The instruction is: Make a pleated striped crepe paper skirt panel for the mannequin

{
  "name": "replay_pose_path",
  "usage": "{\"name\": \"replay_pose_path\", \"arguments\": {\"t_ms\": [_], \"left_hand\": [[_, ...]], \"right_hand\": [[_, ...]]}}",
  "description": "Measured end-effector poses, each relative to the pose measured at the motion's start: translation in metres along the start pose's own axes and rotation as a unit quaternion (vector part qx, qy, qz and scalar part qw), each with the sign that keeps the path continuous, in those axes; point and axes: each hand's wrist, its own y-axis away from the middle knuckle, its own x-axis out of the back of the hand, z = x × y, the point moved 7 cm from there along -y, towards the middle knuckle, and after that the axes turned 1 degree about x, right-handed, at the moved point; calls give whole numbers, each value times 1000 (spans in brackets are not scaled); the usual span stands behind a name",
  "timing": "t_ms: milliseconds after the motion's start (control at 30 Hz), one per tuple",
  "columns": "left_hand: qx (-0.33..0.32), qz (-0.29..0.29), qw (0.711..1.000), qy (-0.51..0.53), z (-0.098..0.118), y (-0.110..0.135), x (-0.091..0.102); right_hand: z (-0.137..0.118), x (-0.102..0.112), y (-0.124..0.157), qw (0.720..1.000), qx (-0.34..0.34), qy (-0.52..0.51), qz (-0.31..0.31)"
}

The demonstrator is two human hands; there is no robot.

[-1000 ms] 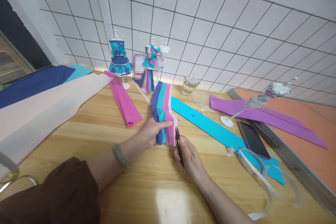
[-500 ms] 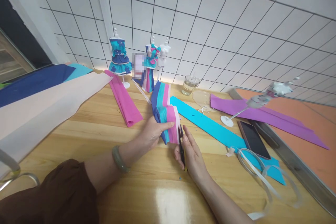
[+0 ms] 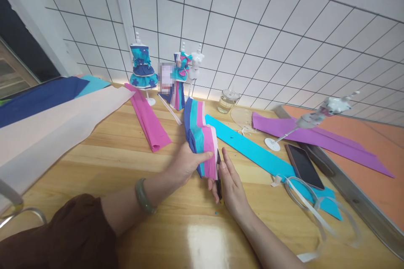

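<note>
My left hand pinches a pleated strip of layered crepe paper, striped in dark blue, turquoise, pink and white. Its thumb presses on the pink band near the lower end. Close to the strip's white edge, my right hand is closed around dark-handled scissors, seen nearly edge-on. The blades point away from me, alongside the white border, and are partly hidden by the paper and fingers. Whether they touch the paper I cannot tell.
Behind stand a mannequin in a blue dress, two smaller mannequins and a glass cup. Pink paper lies left, a turquoise strip right. A phone, white ribbon rolls and a tilted mannequin are further right.
The striped paper has shifted slightly toward me and to the right in my left hand's grip. My right hand with the scissors has stayed nearly in place.
</note>
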Motion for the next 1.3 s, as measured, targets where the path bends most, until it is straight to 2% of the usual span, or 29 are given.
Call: {"name": "replay_pose_path", "arguments": {"t_ms": [167, 500, 767, 1067, 1300], "left_hand": [[6, -2, 1000, 1, -2, 2, -2], [24, 5, 1000, -15, -15, 7, -4], [6, 11, 1000, -14, -14, 7, -4], [-10, 23, 1000, 0, -17, 7, -3], [-21, 25, 999, 4, -18, 7, -3]], "right_hand": [[-3, 0, 0, 999, 12, 30, 4], [-2, 12, -2, 997, 24, 55, 54], [-11, 4, 2, 995, 20, 83, 42], [-9, 16, -1, 986, 53, 137, 83], [-9, 16, -2, 984, 59, 143, 86]]}}
